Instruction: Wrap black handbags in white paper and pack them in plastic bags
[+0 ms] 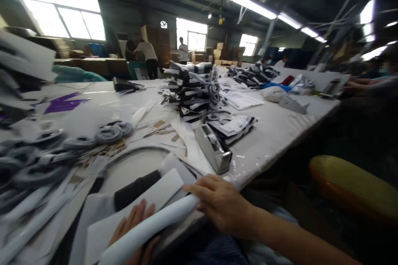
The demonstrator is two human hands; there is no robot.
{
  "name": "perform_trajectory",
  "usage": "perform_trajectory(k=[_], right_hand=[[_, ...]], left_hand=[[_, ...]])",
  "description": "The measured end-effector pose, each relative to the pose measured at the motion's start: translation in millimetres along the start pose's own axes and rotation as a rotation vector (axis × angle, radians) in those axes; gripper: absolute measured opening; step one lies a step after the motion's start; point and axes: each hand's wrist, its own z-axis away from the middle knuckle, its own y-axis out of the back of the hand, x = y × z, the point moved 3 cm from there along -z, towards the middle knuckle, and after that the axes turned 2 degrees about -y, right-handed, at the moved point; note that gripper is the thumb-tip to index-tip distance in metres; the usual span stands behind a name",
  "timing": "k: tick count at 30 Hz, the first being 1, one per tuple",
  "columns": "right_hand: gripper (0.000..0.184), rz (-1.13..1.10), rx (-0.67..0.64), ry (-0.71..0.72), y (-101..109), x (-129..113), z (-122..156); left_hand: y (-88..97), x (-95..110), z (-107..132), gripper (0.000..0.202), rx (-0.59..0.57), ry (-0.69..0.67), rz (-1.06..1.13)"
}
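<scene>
A white sheet (161, 217) with a curved, roll-like edge runs diagonally across the front of the table. Near its right end, my right hand (222, 205) is closed on it, fingers over the top edge. My left hand (135, 217) lies with fingers stretched out on a flat white panel (164, 190); the curved sheet crosses over this hand and hides its middle. Beneath the panel is a white-and-grey piece with a dark band (137, 190) and a long curved grey strip (137, 149). A tape dispenser (214, 149) stands just beyond my right hand.
Rolled grey strips (112, 132) and paper scraps cover the table's left side. A tall stack of black-and-white bundles (199, 91) stands mid-table. Purple material (66, 103) lies farther left. Right of the table edge is a yellow padded object (351, 186). Several people are in the background.
</scene>
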Motion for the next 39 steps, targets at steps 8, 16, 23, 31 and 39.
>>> perform_trajectory(k=[8,16,23,31,39], right_hand=[[0.017,-0.013,-0.030,0.154,-26.9,4.0,44.7],[0.017,0.122,0.396,0.291,-81.8,-12.8,19.3],[0.019,0.097,0.595,0.193,-119.5,-14.7,0.0],[0.027,0.048,0.390,0.386,-83.9,-8.8,12.4],[0.045,0.243,0.166,0.426,-83.7,27.9,-21.2]], left_hand=[[49.4,-4.3,-47.6,0.055,-0.457,0.073,0.151],[69.2,-3.1,-68.6,0.054,-0.617,0.188,0.293],[57.7,2.0,-51.3,0.073,-0.490,0.120,0.199],[46.5,7.4,-41.3,0.060,-0.389,-0.038,-0.038],[46.1,18.6,-36.7,0.063,-0.317,-0.018,-0.134]])
